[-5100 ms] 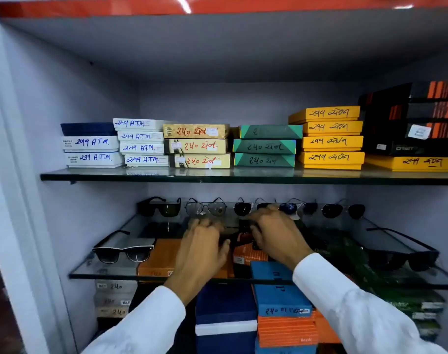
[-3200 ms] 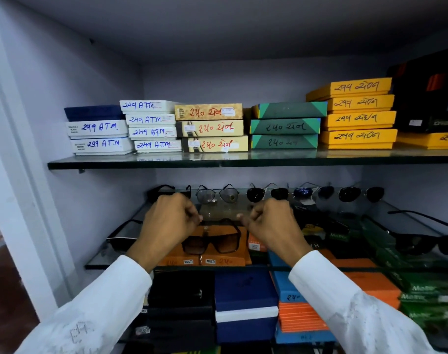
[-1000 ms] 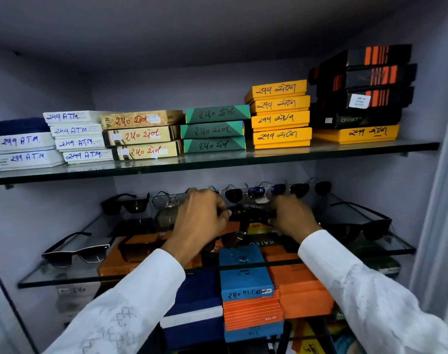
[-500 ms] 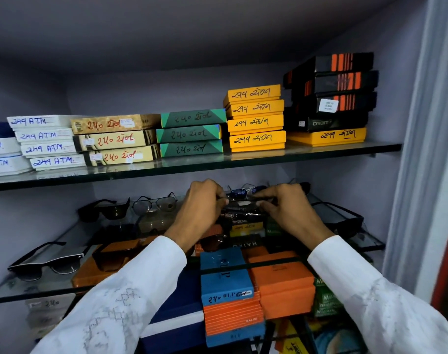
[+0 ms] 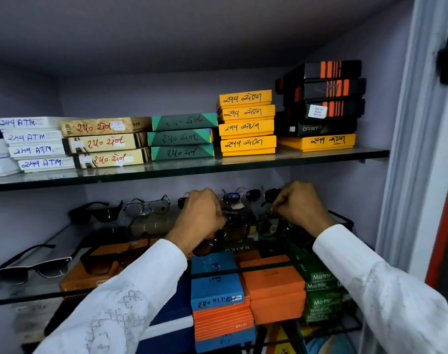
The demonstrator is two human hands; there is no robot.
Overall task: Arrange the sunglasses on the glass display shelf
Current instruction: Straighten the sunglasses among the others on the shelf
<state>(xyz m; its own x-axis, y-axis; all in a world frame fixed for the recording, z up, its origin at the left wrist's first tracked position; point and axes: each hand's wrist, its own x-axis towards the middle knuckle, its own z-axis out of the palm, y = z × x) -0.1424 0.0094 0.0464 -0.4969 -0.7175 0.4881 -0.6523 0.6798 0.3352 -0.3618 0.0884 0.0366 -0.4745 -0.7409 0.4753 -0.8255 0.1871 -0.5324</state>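
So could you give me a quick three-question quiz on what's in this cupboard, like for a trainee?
1. True or false: the yellow boxes sit on the upper glass shelf.
2. Which box stack stands furthest right up there? A) green boxes B) black and orange boxes C) white boxes
3. Fill in: both hands, left and right, reach among the sunglasses on the ____ glass shelf.

Key: 1 true; 2 B; 3 lower.
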